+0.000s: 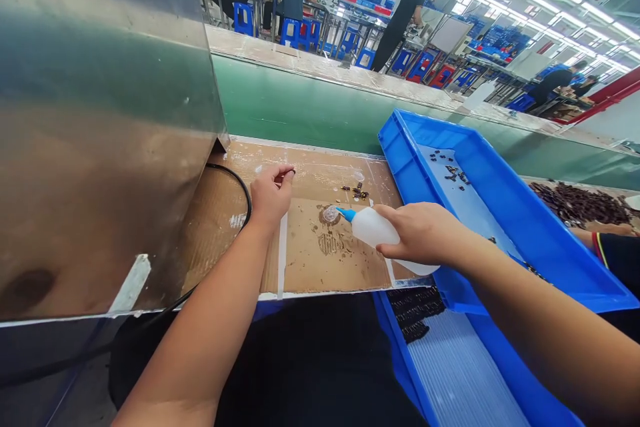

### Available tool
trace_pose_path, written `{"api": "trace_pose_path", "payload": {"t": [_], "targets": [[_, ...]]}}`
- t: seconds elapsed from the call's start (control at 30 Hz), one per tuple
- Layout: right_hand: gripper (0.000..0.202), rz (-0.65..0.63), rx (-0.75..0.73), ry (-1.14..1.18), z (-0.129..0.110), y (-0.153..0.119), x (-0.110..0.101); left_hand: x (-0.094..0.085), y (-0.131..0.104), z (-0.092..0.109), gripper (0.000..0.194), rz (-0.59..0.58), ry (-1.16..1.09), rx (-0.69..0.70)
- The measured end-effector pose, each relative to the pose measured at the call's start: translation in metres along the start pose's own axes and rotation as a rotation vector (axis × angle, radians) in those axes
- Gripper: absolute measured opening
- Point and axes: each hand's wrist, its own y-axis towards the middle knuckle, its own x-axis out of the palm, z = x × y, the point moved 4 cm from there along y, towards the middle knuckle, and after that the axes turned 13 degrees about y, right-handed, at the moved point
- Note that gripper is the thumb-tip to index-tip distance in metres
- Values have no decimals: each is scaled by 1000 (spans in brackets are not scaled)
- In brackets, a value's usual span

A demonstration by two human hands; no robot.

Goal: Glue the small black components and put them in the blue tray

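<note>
My right hand (420, 233) is wrapped round a white squeeze bottle (373, 227), which lies tilted nearly flat with its blue nozzle (345, 213) pointing left. The nozzle tip is over or at a wet, whitish round spot (331, 215) on the cardboard. My left hand (273, 192) pinches a small dark piece (292, 172) between thumb and fingertips; most of it is hidden. Several small dark and brass-coloured parts (359, 193) lie loose on the cardboard, just beyond the bottle.
A blue tray (435, 127) with small parts stands at right, above a lower tray (450, 353) of black pieces. A metal housing (110, 113) and black cable (245, 190) are at left. A neighbour's sleeve (620, 257) and a dark pile (580, 203) show far right.
</note>
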Motion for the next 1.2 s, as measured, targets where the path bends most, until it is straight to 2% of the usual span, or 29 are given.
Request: {"api": "trace_pose_path", "payload": {"t": [0.3,0.43,0.67,0.87,0.97,1.13,1.2], "targets": [[59,50,-24,25,4,4,-2,4,1,-7,22,-9,-31,1],[62,58,-14,52,7,3,1,4,1,-6,21,-9,-31,3],[73,120,-8,298,22,-2,19,4,0,-5,21,-2,-36,10],[63,371,-8,818,34,-1,27,3,-1,-4,22,-4,4,19],[69,511,12,1056,41,11,25,3,0,-5,22,-6,11,5],[72,793,1,1165,47,59,5,5,2,-9,23,-10,-26,-19],[72,853,-11,1165,42,86,-1,7,2,-11,24,-28,-62,-43]]}}
